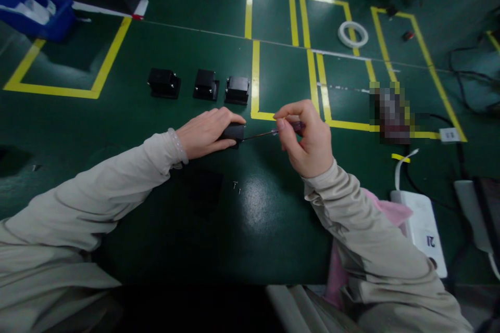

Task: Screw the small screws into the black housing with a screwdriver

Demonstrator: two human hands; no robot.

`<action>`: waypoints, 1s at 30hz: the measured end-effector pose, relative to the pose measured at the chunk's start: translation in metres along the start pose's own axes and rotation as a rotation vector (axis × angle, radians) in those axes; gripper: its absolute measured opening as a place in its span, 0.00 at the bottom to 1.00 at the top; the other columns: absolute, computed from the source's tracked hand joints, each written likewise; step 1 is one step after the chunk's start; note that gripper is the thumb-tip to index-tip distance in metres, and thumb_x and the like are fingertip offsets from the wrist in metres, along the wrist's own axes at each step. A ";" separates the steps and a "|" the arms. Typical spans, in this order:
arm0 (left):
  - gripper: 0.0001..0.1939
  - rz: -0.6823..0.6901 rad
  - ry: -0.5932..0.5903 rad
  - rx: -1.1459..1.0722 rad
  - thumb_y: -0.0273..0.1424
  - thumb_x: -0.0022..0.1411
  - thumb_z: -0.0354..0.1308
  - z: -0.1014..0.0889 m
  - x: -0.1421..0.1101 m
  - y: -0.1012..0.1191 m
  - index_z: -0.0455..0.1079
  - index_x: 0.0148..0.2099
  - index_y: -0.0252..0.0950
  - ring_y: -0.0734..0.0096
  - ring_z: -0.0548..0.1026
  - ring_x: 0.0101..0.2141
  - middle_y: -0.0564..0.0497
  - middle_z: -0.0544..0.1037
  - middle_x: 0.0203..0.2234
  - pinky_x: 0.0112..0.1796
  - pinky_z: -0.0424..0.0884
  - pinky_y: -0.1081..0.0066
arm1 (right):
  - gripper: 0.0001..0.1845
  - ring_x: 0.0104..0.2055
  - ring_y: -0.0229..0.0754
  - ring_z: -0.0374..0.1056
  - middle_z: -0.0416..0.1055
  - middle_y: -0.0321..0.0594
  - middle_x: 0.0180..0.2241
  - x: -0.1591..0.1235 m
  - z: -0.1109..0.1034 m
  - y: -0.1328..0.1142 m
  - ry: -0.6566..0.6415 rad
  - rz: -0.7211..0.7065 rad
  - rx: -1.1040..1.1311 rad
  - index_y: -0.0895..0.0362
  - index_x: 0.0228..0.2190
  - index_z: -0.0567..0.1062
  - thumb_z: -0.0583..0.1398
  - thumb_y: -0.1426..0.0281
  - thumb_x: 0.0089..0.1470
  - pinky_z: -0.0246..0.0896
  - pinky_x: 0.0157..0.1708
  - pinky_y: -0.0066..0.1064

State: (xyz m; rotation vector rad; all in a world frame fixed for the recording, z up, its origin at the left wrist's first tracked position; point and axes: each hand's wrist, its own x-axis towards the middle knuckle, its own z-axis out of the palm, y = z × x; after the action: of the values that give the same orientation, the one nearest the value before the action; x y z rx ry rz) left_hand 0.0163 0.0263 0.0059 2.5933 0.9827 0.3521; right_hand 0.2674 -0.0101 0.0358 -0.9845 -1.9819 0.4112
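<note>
My left hand (209, 132) grips a small black box (234, 132) on the green table, fingers over its far side and thumb on the near side. In my right hand (307, 138) is a screwdriver (269, 133), held nearly level between thumb and fingers. Its thin shaft points left, and the tip meets or nearly meets the box's right end; contact is too small to make out. Two small screws (235, 185) lie on the table nearer to me. A flat black plate (206, 187) rests to their left, hard to see against the dark surface.
Three similar black boxes with screws (163, 83) stand in a row beyond my left hand. A blue bin (35, 10) is at the far left. Yellow tape outlines (255, 78) mark the table. A tape roll (352, 35) and a white power strip (422, 229) lie to the right.
</note>
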 end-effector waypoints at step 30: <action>0.24 -0.005 -0.008 -0.002 0.36 0.68 0.55 0.000 0.000 -0.001 0.63 0.62 0.32 0.53 0.74 0.47 0.40 0.73 0.51 0.50 0.71 0.53 | 0.08 0.26 0.31 0.66 0.67 0.31 0.28 0.000 0.000 0.001 -0.014 -0.006 -0.005 0.54 0.40 0.68 0.53 0.63 0.68 0.63 0.28 0.28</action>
State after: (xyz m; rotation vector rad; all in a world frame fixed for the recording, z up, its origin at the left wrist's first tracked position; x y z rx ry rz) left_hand 0.0158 0.0269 0.0052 2.5886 0.9850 0.3411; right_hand 0.2680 -0.0090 0.0354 -0.9812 -1.9988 0.4119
